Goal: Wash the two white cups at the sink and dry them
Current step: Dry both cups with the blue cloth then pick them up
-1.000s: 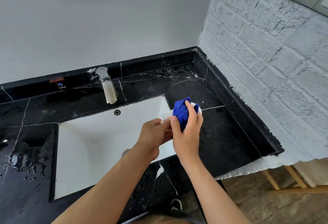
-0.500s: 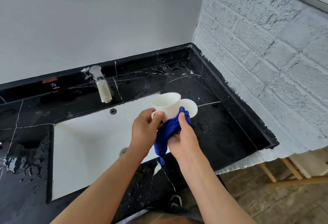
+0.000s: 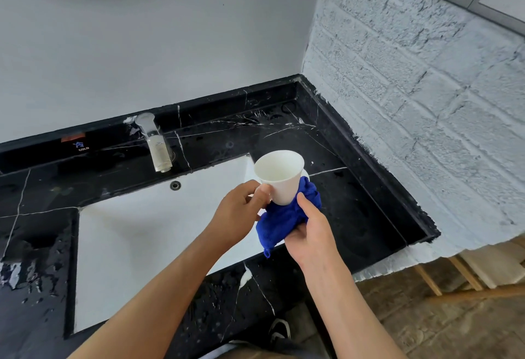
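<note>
White cup (image 3: 279, 176) near "COLD" label (image 3: 83, 148)

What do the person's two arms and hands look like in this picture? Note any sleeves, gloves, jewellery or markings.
Both forearms are bare up to the frame's lower edge, with no sleeves in view. The left hand and right hand wear no gloves. No rings, watch, bracelet or markings show on the fingers or wrists. Fingernails appear short and unpainted.

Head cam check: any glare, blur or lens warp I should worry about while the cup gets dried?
Head view: even daylight, cup and blue cloth sharp, both hands unblurred; the white sink basin is nearly blown out, hiding detail; wet patches glint on the black counter; wide-angle warp bends the counter edges and the brick wall.
</note>
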